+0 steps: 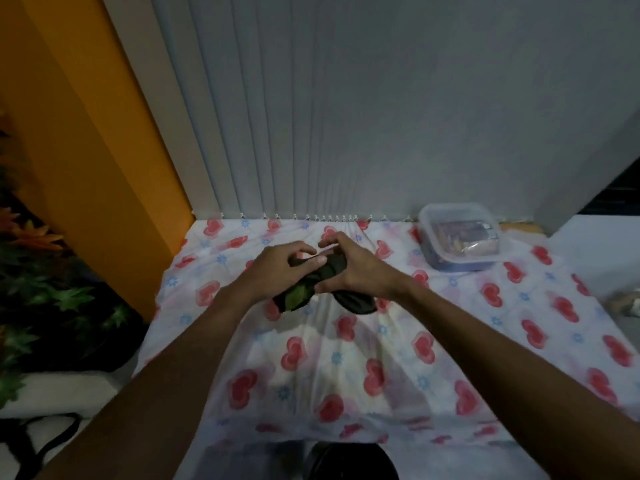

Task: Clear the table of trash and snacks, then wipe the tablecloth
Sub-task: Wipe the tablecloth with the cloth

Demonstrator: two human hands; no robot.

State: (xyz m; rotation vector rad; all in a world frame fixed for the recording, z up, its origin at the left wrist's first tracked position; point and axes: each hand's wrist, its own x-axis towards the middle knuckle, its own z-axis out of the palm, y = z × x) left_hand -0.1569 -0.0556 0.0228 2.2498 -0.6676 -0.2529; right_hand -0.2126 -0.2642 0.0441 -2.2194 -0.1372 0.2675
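Observation:
A dark green and black cloth is bunched up above the middle of the table. My left hand grips its left end and my right hand grips its right part; both hold it just over the tablecloth, which is white with red hearts and blue flowers. Part of the dark cloth hangs down onto the tablecloth under my right wrist. A clear lidded plastic container with snack packets inside stands at the back right of the table.
Grey vertical blinds hang right behind the table. An orange wall and plants are at the left. A crumpled item lies at the right edge. A dark round object sits below the table's near edge.

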